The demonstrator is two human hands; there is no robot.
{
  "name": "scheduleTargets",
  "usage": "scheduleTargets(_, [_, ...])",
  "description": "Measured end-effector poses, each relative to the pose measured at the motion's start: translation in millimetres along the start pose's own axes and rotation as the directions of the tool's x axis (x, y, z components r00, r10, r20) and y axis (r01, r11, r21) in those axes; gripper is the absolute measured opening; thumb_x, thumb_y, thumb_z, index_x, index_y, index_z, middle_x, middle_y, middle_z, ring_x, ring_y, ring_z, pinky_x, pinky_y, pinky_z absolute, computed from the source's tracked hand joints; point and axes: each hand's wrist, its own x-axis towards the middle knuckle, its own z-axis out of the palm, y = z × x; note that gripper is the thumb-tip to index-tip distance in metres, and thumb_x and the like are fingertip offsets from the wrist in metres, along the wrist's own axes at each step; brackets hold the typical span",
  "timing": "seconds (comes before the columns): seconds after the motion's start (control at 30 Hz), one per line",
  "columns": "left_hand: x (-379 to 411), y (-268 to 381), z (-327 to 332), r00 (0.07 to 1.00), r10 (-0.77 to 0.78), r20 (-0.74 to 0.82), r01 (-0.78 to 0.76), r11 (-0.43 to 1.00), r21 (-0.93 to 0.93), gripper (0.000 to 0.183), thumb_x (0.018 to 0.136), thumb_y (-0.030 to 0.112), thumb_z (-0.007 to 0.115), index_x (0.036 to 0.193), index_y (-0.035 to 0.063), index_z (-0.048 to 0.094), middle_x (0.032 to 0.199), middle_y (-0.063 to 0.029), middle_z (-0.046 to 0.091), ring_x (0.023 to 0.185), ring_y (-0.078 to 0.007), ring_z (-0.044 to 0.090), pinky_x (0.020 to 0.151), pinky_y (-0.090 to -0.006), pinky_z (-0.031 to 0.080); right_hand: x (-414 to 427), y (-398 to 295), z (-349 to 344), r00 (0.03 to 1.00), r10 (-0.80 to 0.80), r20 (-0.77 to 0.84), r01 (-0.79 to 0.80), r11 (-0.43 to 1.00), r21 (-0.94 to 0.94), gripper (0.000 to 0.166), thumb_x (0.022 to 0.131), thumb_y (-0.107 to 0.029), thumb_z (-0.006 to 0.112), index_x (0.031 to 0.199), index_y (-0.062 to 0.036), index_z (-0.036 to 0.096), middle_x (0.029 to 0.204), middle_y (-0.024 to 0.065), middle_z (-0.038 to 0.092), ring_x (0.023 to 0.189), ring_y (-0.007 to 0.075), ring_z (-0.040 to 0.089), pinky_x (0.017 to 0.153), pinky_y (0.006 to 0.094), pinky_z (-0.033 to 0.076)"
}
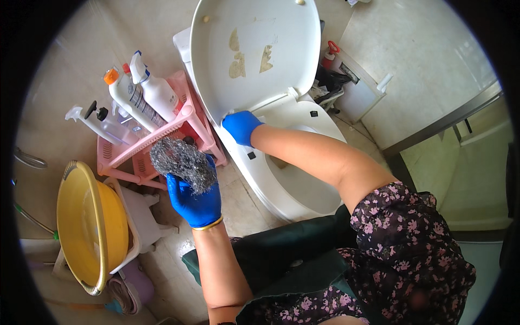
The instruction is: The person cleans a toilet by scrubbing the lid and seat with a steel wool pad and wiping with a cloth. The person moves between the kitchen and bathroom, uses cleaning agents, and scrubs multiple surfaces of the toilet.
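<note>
In a blue glove, my left hand (pixel 195 203) grips a large clump of steel wool (pixel 183 164), held up in front of the pink plastic rack (pixel 162 132). My right hand (pixel 243 126), also gloved in blue, reaches across the toilet bowl (pixel 310 191). Its curled fingers press at the left hinge side of the toilet rim (pixel 239 148), by the base of the raised lid (pixel 260 44). A small pale bit shows at those fingertips, but the glove hides what it is. Torn brownish patches mark the lid's underside.
Spray bottles (pixel 156 91) and an orange-capped bottle (pixel 132 99) stand in the rack. A yellow basin (pixel 118 219) leans on its side at left, against a whitish plastic stool (pixel 142 211). Slippers (pixel 126 292) lie below it. Behind the toilet is a bin with a black bag (pixel 331 79).
</note>
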Motion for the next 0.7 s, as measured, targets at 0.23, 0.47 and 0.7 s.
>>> scheduleTargets(0.23, [2.0,-1.7,3.1,1.000,-0.009,0.025,0.010,0.999,-0.039,0.042,0.095,0.030,0.053,0.133,0.0137,0.055,0.131,-0.0085,0.059,0.118,-0.0282,0.055,0.106,-0.0489,0.037,9.5,20.4,-24.5,0.902,0.025,0.431,-0.246,0.850,0.466,0.024,0.081,-0.008,0.059,0.102,-0.0042,0.068,0.093,0.0172,0.069,0.086,0.0282,0.068,0.078,0.0393,0.054])
scheduleTargets(0.47, [4.6,-1.0,1.4,1.000,-0.007,0.029,0.009,0.998,-0.057,0.042,0.095,0.032,0.053,0.134,0.0145,0.054,0.131,-0.0084,0.058,0.119,-0.0279,0.054,0.105,-0.0486,0.038,-11.6,29.9,-8.5,0.964,0.176,-0.200,-0.065,0.883,0.465,0.013,0.081,-0.019,0.064,0.089,-0.0090,0.063,0.088,0.0133,0.065,0.087,0.0350,0.063,0.073,0.0417,0.051])
scheduleTargets(0.7, [5.1,-2.4,2.1,1.000,-0.002,0.022,0.003,0.999,-0.037,0.043,0.094,0.031,0.054,0.134,0.0145,0.054,0.131,-0.0083,0.058,0.118,-0.0274,0.054,0.105,-0.0490,0.039,-36.4,1.6,3.7,0.952,-0.268,-0.148,0.268,0.963,-0.021,0.016,0.084,-0.024,0.058,0.085,-0.0097,0.065,0.087,0.0103,0.062,0.085,0.0308,0.060,0.072,0.0437,0.046])
